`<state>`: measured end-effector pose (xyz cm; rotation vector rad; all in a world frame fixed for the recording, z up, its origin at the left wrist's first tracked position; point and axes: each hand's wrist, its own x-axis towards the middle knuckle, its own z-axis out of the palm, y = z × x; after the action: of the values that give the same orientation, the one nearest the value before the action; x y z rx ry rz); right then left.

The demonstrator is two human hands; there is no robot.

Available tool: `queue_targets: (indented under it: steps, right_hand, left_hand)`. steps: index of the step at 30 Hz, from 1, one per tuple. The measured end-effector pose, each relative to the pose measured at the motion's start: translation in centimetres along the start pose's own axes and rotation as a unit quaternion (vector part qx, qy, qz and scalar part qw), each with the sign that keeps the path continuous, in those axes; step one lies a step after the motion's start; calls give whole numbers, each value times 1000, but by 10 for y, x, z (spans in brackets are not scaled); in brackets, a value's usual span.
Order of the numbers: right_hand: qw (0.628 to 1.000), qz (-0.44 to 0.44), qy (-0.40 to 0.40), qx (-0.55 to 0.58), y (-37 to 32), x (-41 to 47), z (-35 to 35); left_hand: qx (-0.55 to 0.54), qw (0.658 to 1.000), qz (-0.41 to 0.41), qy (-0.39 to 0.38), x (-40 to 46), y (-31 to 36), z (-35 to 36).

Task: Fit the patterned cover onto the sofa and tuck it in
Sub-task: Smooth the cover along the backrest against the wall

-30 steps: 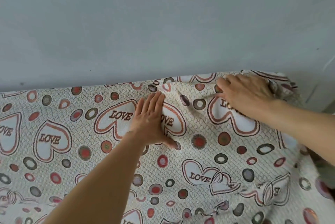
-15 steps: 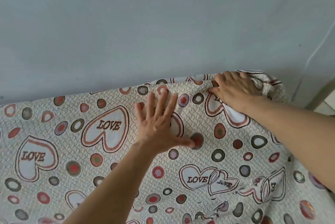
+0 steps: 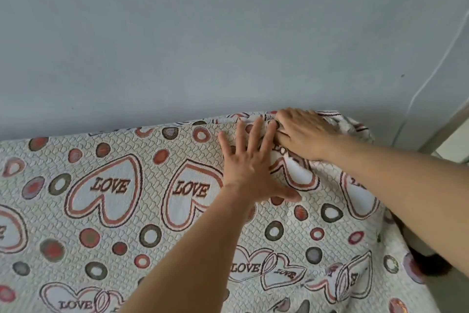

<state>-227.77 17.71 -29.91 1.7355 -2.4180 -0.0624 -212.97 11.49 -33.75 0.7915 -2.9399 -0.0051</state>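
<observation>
1. Pale blue-grey painted wall (image 3: 203,46) fills the background, and the sofa's top edge runs just below it.
2. We see the cream quilted fabric cover with red-outlined "LOVE" hearts and coloured rings (image 3: 114,211) draped over the sofa, hiding the upholstery entirely; it reaches up to the top edge along the wall and hangs off the right end.
3. We judge it soft, limp and light, with a textured weave that should grip rather than slide. It bunches easily, as the gathered folds at the far right corner show.
4. We would take hold at that bunched corner or along the top edge, where the slack sits.
5. Its long axis runs left to right along the wall; the hearts point at mixed angles.
6. Our left hand (image 3: 250,168) lies flat with fingers spread, pressing the cloth. Our right hand (image 3: 304,135) rests just beside it at the top edge, fingers seemingly pushing fabric over the back; whether they pinch it, we cannot tell.
</observation>
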Motion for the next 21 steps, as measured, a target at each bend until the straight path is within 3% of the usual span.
queue_targets:
  steps: [2, 5, 14, 21]
  right_hand:
    - [998, -60, -22, 0, 14, -6, -7]
    - [989, -130, 28, -72, 40, -23, -14]
    - [977, -173, 112, 50, 78, -31, 18]
    - [967, -182, 167, 68, 76, -22, 31]
  left_hand:
    - [-2, 1000, -3, 2, -1, -1, 1]
    - [-27, 999, -11, 17, -6, 0, -3]
    - [-52, 979, -193, 39, 0, 53, -6]
    - [-64, 973, -221, 35, 8, 51, 2]
